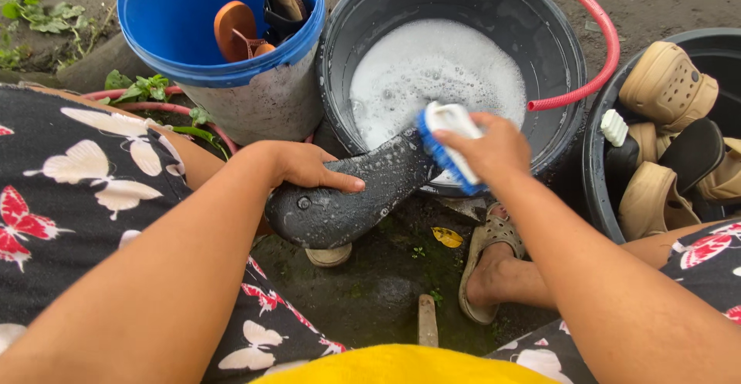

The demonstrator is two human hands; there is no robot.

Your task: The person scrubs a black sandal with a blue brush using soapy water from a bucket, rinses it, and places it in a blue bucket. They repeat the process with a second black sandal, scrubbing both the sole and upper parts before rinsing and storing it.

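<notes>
At the far left lies the butterfly-print black fabric [69,191] over the person's lap, with green weeds [46,17] on the ground behind it. Next comes a blue bucket [166,13] holding an orange sandal [234,29] and darker footwear beside it.

The left hand [301,166] grips the heel end of a wet black clog [347,199], thumb laid flat along its upper edge and the other fingers curled out of sight behind it; the grip is closed on the shoe. The clog lies tilted, its toe resting against the rim of the dark basin and its heel hanging just above the mossy ground.

In the middle stands the dark basin [540,60], filled with foamy, soapy water [432,75]. A red hose [610,37] curves around its right rim.

The right hand [494,148] clasps a scrubbing brush [448,141] with a white back and blue bristles, fingers pressed together around it. The bristles touch the toe end of the clog, just at the basin's near edge.

Below the right forearm, a foot in a tan sandal [486,245] rests on the ground, with a yellow leaf [448,237] beside it.

At the far right, a black tub [598,191] holds several beige clogs [668,83], a black shoe and a small white brush [614,127].
</notes>
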